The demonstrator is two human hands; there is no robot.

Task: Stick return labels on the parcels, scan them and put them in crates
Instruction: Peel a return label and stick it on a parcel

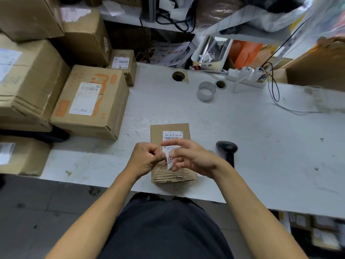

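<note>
A small flat cardboard parcel (pixel 157 132) lies near the front edge of the white table (pixel 242 131); it carries a white shipping label with a barcode, and its near part is torn down to the corrugation. Above it both hands meet on a small white label (pixel 169 161). My left hand (pixel 146 158) pinches one edge of it with curled fingers. My right hand (pixel 192 156) pinches the other side between thumb and finger, its remaining fingers spread over the parcel. A black handheld scanner (pixel 226 149) lies just right of my right hand.
Stacked cardboard boxes (pixel 89 101) with labels fill the left side of the table. A roll of clear tape (pixel 206 91), a power strip (pixel 246 75) with cables and a white bin (pixel 211 53) stand at the back. More boxes sit under the table at the right.
</note>
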